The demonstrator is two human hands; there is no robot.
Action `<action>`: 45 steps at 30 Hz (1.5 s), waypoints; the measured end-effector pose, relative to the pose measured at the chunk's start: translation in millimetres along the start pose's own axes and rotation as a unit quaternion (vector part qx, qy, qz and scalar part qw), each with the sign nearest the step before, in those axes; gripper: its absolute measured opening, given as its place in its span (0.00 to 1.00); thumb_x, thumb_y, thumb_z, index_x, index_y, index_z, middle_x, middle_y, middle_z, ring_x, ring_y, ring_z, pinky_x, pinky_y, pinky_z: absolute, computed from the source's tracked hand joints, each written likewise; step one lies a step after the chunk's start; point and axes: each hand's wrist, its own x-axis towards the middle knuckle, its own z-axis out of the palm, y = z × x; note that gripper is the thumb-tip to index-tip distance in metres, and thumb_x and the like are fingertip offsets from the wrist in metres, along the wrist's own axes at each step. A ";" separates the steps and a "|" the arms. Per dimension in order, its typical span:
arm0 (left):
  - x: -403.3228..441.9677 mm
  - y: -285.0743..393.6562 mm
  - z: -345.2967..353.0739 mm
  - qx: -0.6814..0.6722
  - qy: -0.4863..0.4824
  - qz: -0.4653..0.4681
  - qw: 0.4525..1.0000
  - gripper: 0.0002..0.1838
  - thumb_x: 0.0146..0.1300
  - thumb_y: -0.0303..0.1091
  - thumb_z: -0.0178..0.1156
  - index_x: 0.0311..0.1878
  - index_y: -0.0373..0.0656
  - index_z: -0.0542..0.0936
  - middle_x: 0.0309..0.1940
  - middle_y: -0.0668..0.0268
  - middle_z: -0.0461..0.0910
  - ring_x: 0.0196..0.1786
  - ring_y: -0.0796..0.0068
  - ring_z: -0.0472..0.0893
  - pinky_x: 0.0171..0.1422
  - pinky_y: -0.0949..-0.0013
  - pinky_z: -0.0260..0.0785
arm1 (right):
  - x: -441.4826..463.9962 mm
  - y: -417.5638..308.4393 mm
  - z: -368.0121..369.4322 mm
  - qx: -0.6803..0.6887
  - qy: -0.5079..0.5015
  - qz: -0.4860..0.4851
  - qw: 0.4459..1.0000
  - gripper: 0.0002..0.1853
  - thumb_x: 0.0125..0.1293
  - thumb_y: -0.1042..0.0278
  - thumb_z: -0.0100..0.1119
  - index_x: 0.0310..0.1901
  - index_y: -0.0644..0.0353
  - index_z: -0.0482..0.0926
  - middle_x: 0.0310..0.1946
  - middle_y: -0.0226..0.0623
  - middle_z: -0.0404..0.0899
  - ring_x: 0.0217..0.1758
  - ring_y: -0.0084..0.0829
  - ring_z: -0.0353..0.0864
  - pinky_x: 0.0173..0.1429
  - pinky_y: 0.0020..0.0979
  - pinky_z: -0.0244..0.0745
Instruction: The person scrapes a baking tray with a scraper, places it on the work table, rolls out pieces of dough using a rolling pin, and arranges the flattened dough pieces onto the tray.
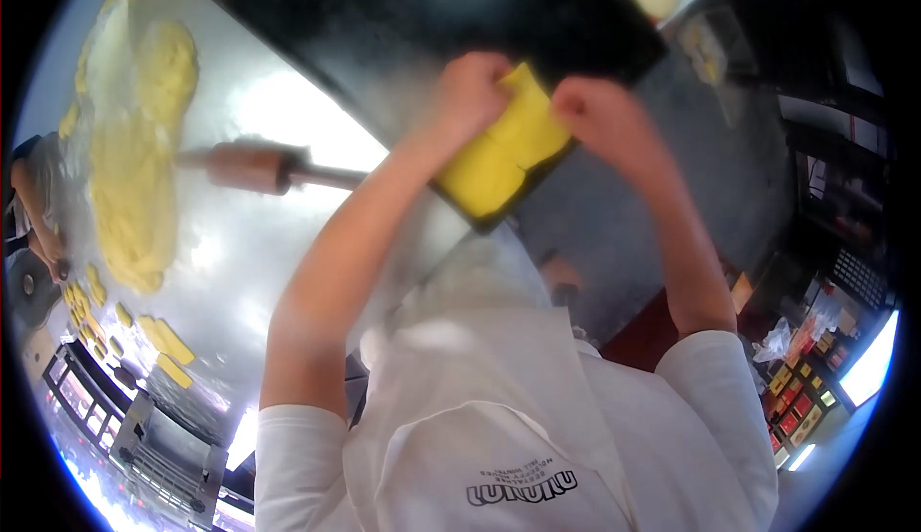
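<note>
A yellow dough sheet lies over the near corner of a large black tray. My left hand is closed on the sheet's upper left edge. At the sheet's right edge my right hand has its fingers curled together; whether they pinch the dough is hidden and blurred. A crease crosses the sheet between the hands. To the left of my left forearm, a brown rolling pin with a metal rod lies on the shiny metal table.
A large mass of yellow dough spreads over the table's left side, with several small dough pieces below it. Another person's arm shows at the far left edge. Shelves with small boxes stand at the lower right.
</note>
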 end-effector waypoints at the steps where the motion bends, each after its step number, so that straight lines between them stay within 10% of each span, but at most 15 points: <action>1: 1.4 -2.2 -1.0 -0.005 -0.004 0.003 1.000 0.12 0.64 0.32 0.67 0.46 0.34 0.85 0.36 0.58 0.87 0.36 0.70 0.85 0.47 0.67 0.76 | 2.7 -2.0 4.2 0.043 -0.055 0.000 0.998 0.06 0.59 0.69 0.66 0.36 0.60 0.82 0.29 0.42 0.82 0.34 0.44 0.83 0.42 0.38 0.77; 12: 8.4 -16.8 2.8 -0.044 0.006 0.059 0.997 0.10 0.63 0.30 0.66 0.44 0.34 0.85 0.34 0.59 0.87 0.37 0.70 0.85 0.47 0.67 0.76 | 10.2 0.4 40.9 -0.140 -0.225 -0.081 0.961 0.04 0.64 0.71 0.62 0.35 0.58 0.84 0.34 0.46 0.85 0.38 0.45 0.84 0.45 0.41 0.78; 19: -7.5 0.6 3.9 0.103 0.075 0.019 0.992 0.10 0.61 0.32 0.67 0.44 0.39 0.85 0.37 0.53 0.87 0.41 0.52 0.86 0.48 0.57 0.77 | 26.5 -4.1 42.9 -0.241 -0.305 -0.125 0.913 0.11 0.71 0.66 0.55 0.40 0.58 0.87 0.37 0.48 0.86 0.43 0.45 0.86 0.49 0.41 0.79; 25: -7.9 -6.8 -2.3 0.125 0.061 0.056 0.989 0.09 0.61 0.30 0.66 0.43 0.39 0.84 0.38 0.53 0.86 0.43 0.49 0.85 0.49 0.54 0.77 | 26.0 4.5 35.4 -0.146 -0.307 -0.089 0.936 0.07 0.56 0.78 0.59 0.35 0.56 0.82 0.33 0.45 0.84 0.38 0.50 0.84 0.41 0.45 0.76; 31: -15.4 -2.5 -3.3 0.095 0.080 0.081 0.989 0.14 0.61 0.28 0.66 0.49 0.38 0.83 0.44 0.52 0.85 0.46 0.49 0.84 0.52 0.56 0.77 | 23.1 4.2 25.8 -0.123 -0.302 -0.094 0.941 0.07 0.56 0.78 0.61 0.38 0.60 0.80 0.35 0.47 0.82 0.39 0.50 0.83 0.42 0.42 0.76; 34: -32.1 -3.4 -11.7 0.065 0.120 0.088 0.987 0.17 0.61 0.27 0.65 0.54 0.37 0.82 0.50 0.51 0.83 0.52 0.49 0.83 0.56 0.57 0.76 | 31.5 -1.0 -6.8 -0.013 -0.225 -0.055 0.973 0.05 0.70 0.73 0.60 0.44 0.57 0.82 0.36 0.38 0.82 0.39 0.33 0.83 0.45 0.34 0.78; 37: -65.2 -3.1 -18.9 0.130 0.139 0.114 0.975 0.19 0.61 0.25 0.64 0.57 0.36 0.81 0.55 0.51 0.81 0.56 0.47 0.81 0.61 0.56 0.75 | 35.7 15.6 -23.1 0.040 -0.065 -0.044 0.996 0.11 0.62 0.76 0.66 0.46 0.63 0.80 0.34 0.41 0.83 0.38 0.35 0.83 0.46 0.32 0.78; 45: -116.1 -1.8 11.7 0.230 0.054 0.252 0.938 0.31 0.58 0.32 0.70 0.64 0.30 0.75 0.64 0.49 0.76 0.69 0.46 0.74 0.75 0.50 0.66 | 66.2 24.2 21.6 0.079 -0.031 -0.082 0.993 0.13 0.60 0.74 0.69 0.45 0.62 0.78 0.37 0.37 0.76 0.39 0.35 0.78 0.46 0.33 0.75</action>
